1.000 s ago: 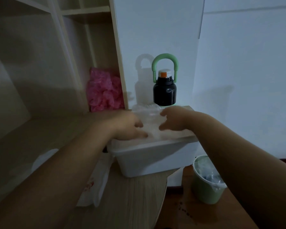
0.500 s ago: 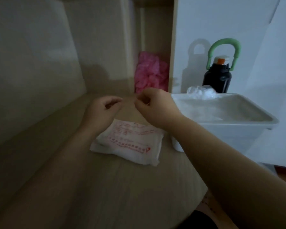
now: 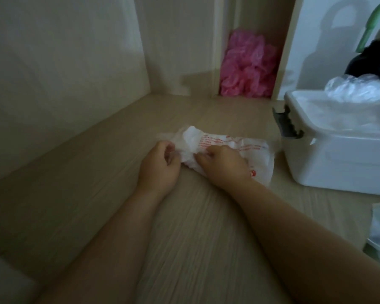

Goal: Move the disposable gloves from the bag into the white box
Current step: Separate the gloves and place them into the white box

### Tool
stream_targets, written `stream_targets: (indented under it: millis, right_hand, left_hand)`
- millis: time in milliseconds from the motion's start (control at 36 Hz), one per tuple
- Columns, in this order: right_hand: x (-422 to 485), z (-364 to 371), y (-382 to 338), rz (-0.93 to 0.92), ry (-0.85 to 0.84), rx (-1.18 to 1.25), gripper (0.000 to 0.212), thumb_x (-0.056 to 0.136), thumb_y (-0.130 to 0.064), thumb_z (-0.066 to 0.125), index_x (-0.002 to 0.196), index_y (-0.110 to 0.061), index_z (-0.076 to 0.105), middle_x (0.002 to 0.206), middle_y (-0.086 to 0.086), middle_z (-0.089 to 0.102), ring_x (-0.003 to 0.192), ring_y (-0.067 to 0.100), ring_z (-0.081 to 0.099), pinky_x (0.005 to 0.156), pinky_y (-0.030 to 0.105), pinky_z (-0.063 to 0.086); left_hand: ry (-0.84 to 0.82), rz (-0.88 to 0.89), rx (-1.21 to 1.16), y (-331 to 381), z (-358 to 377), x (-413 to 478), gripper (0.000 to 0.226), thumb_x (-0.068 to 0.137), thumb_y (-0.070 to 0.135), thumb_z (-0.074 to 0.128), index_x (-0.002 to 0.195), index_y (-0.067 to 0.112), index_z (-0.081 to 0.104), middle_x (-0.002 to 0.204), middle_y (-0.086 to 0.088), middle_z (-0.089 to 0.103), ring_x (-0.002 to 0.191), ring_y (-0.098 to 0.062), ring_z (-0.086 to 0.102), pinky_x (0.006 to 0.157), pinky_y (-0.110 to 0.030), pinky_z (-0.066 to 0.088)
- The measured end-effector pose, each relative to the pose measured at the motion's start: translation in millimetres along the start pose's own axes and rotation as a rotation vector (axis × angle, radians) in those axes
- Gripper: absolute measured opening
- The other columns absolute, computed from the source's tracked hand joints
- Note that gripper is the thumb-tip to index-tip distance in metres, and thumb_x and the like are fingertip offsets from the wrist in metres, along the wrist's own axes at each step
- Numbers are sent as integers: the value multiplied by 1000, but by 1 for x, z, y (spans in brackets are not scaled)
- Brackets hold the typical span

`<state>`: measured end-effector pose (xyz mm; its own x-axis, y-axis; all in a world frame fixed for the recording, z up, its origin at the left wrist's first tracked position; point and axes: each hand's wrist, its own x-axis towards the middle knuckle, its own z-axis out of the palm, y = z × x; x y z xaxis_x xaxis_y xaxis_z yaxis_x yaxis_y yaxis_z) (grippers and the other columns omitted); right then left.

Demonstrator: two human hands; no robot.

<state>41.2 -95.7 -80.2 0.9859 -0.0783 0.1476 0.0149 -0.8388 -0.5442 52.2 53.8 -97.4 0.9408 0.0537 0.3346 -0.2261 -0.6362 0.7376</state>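
Evidently both hands work at the bag's mouth: the left hand (image 3: 160, 165) and the right hand (image 3: 222, 165) each pinch the crumpled near end of the white plastic bag (image 3: 239, 145), fingers curled, probably to pull the opening apart and reach the gloves inside. It lies flat on the wooden desk (image 3: 184, 227) just beside the white box (image 3: 338, 163), which keeps the carry short. Clear disposable gloves (image 3: 358, 86) already heap in the box. Red print covers the bag, too blurred to read.
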Motion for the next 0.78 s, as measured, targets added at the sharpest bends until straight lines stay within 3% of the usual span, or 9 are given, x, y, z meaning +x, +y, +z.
stream_targets:
  millis: [139,222,278,361,417,528,583,667,778]
  right_hand:
    - [3,-6,14,-13,-19,282,38,98,-39,40,73,-19,61,67,-2,59,66,15,53,73,35,45]
    - [2,-10,20,-20,21,359,39,99,-34,41,65,-20,55,59,-5,50,56,9,45,56,26,34]
    - [1,-13,23,-25,43,369,37,100,-32,40,70,-17,57,60,-5,50,55,8,44,53,24,31]
    - [3,-14,28,-10,87,337,37,101,-31,40,68,-20,53,59,-4,49,54,8,43,53,23,33]
    - [5,-14,30,1,135,325,38,101,-31,39,66,-22,50,59,-4,48,54,8,43,53,23,34]
    - [7,-13,29,-10,194,337,39,101,-28,39,64,-21,47,57,-4,46,53,7,42,52,22,33]
    - [6,-12,29,-20,210,344,39,101,-28,40,64,-19,47,57,-4,45,52,7,41,52,23,33]
    - [6,-11,27,-34,232,346,37,100,-27,42,65,-17,49,57,-4,46,52,7,41,52,23,33]
    - [4,-12,24,-84,273,320,31,98,-26,45,76,-11,60,63,-3,53,54,5,45,52,21,33]
  left_hand:
    - [-74,98,154,1,4,5,43,88,34,57,127,17,60,120,-1,60,104,-16,55,88,-27,41]
    - [56,111,112,11,3,10,51,79,44,38,104,17,73,116,-4,63,109,-23,55,94,-38,44]
    - [25,111,139,15,7,16,60,76,53,33,93,13,74,106,-4,65,101,-23,57,88,-36,45]
    - [-127,112,193,19,16,17,38,81,47,56,89,12,69,96,-2,64,89,-19,57,75,-27,41]
    - [-165,120,184,16,20,17,21,83,34,68,96,17,68,101,1,63,90,-15,57,77,-24,41]
    - [-162,166,181,9,18,20,38,84,29,70,119,15,67,125,1,61,108,-15,57,96,-29,43]
    - [-196,201,229,8,18,20,33,85,34,67,113,16,71,128,2,62,117,-16,56,102,-34,41]
    - [-159,243,291,10,17,19,41,76,47,55,94,19,78,116,5,68,110,-20,60,96,-40,45]
    - [-5,315,418,11,11,17,18,74,34,64,80,25,78,106,10,71,106,-26,57,94,-44,39]
